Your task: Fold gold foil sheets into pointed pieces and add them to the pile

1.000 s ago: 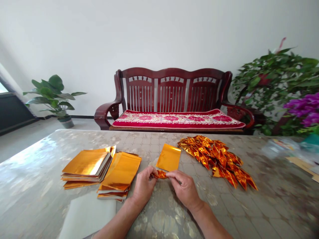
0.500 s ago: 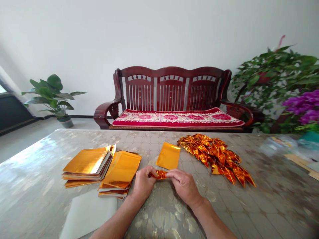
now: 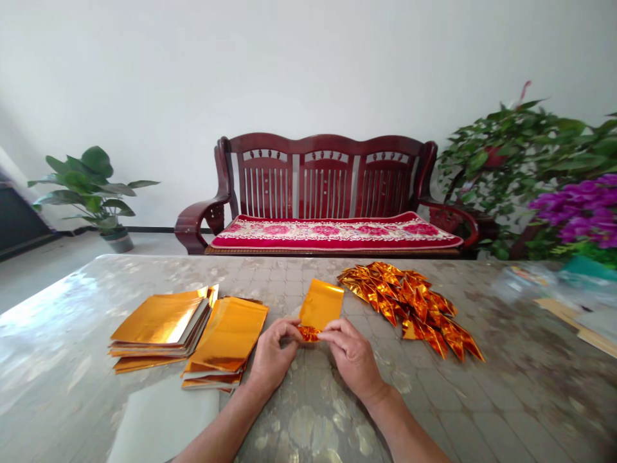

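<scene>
The folded foil piece [image 3: 309, 333] has moved slightly farther, to the near edge of the gold sheet [image 3: 322, 303] on the bench [image 3: 308, 411]; left hand [image 3: 274, 354] and right hand [image 3: 354, 357] pinch its opposite ends.

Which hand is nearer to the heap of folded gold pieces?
Right. The right hand is near the left end of the heap, on the person's side, not touching it; the left hand is farther left, across the small foil piece both hands hold.

I can't read any lettering from here. The coloured patch [image 3: 529, 274] on the clear plastic [image 3: 515, 287] is too blurred.
</scene>
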Demonstrator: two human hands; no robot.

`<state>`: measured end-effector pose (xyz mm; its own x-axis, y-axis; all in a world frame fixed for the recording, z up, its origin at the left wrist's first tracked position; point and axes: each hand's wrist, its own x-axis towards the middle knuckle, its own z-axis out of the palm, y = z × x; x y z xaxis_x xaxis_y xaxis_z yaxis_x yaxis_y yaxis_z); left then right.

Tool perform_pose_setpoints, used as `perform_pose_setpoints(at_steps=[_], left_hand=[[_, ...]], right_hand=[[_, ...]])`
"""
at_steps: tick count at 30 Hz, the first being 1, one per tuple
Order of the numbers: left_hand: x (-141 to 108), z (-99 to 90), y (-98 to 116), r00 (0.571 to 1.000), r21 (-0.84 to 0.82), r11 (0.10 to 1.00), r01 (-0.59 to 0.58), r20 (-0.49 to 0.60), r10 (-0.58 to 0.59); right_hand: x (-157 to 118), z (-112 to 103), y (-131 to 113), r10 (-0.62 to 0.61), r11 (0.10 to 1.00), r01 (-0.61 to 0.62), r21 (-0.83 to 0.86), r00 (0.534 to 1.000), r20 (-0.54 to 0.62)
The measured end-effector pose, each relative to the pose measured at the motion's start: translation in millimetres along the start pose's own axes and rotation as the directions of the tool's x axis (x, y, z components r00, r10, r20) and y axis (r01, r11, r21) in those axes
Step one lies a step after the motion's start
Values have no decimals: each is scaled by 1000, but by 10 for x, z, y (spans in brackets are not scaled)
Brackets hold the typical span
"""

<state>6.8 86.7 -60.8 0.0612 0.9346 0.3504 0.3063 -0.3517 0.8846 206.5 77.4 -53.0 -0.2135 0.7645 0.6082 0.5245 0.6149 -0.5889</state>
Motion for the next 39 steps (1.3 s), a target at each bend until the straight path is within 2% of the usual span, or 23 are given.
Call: perform_pose_setpoints(at_steps=[4,8,12,16,20,23,25,27,32,35,39], left_hand=[[-25,-19,39,994,52,996,-78,-73,82],[-56,-9,-64,986,50,999,8,-170,1],[-50,1,-228,989,46,997,70,-132,-63],[-34,-5,-269,996,124,991,52,-75,-43],[-33,-11,-232,999,193,981,9,-52,1],[-36,-11,-226,999,222,975,-10,-37,18],[-36,-12,-237,999,236,972,-16,-29,24],[-35,-16,-251,999,245,969,-25,-24,32],[-39,-21,-263,999,269,962,-48,-6,52],[-44,-21,-253,999,274,960,-53,4,54],[-47,-28,-236,999,274,960,-53,6,54]], right_hand=[[9,-17,15,4,1000,-6,-19,998,-71],[35,-58,75,32,999,-37,-26,984,-175],[89,-180,189,59,993,-88,-77,945,-322],[116,-422,341,57,979,-139,-149,890,-452],[67,-776,534,63,941,-238,-239,820,-569],[-15,-1059,673,47,854,-375,-360,745,-665],[-80,-1223,740,36,767,-488,-417,681,-732],[-146,-1354,788,29,669,-581,-464,644,-764],[-268,-1510,881,55,506,-689,-519,626,-777],[-305,-1508,949,95,453,-698,-555,657,-748],[-321,-1477,1012,109,440,-662,-608,711,-695]])
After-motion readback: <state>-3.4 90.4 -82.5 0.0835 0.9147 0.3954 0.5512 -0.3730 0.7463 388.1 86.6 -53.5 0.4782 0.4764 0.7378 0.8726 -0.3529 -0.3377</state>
